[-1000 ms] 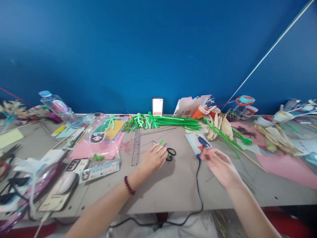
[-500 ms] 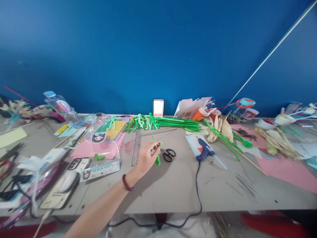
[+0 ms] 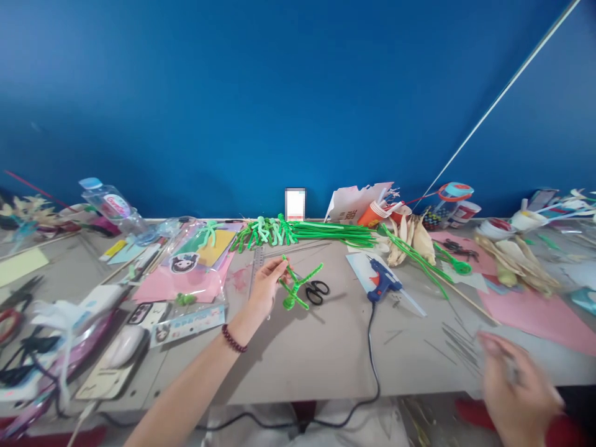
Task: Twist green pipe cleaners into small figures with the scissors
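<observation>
My left hand (image 3: 266, 282), with a dark beaded bracelet on its wrist, pinches one arm of a green pipe-cleaner piece (image 3: 296, 287). Several fuzzy arms branch out from its middle, and a small round coil sits at its lower end. Just right of it lie black-handled scissors (image 3: 317, 292) on the table. My right hand (image 3: 516, 385) is at the lower right, over the table's front edge, smeared by motion with its fingers partly curled. Thin grey wires (image 3: 459, 347) are nearest to it; whether it holds anything does not show.
Green pipe-cleaner stems (image 3: 335, 232) lie in a bundle along the back. A blue glue gun (image 3: 384, 280) rests right of centre, its cord running off the front edge. Dried husks (image 3: 408, 241) and pink paper (image 3: 535, 316) are further right. A ruler (image 3: 256, 264) lies behind my left hand.
My left hand has shifted slightly left and turned, so the pipe-cleaner piece now shows with its arms spread. My right hand has come into view at the lower right.
</observation>
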